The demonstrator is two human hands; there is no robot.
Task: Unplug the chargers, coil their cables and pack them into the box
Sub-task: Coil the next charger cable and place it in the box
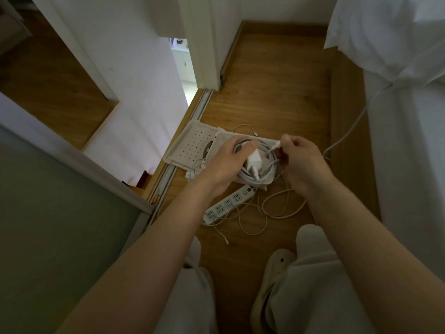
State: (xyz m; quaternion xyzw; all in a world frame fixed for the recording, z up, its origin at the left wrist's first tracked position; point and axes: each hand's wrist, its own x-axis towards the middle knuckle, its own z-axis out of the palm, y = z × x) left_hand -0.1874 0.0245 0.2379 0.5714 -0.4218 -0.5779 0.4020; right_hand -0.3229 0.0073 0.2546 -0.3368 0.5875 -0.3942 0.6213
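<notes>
The person is bent over the wooden floor (265, 92), both bare arms reaching down. The left hand (225, 165) is curled round a coil of white cable (265, 174), thumb laid across the top of it, with a white charger block (254, 160) sitting in the middle of the loops. The right hand (301, 160) pinches the loose end of that cable (275, 148) between thumb and fingertips, just beside the coil.

The bundle is held right over the open white box (243, 135), which lies on the floor; whether the coil rests inside it or hangs just above, I cannot tell. The box's lid (192, 145) — white, dotted with small holes — is folded back to the left, against the sliding-door track (168, 179).

Nearer the person's feet a white power strip (227, 204) lies at a slant, its sockets bare. Thin white cables (277, 210) sprawl loose around and over it, uncoiled. One grey cable (351, 126) runs down from the bed's white sheet (397, 116) on the right to the floor. Pale slippers (277, 271) and light trousers show at the bottom.
</notes>
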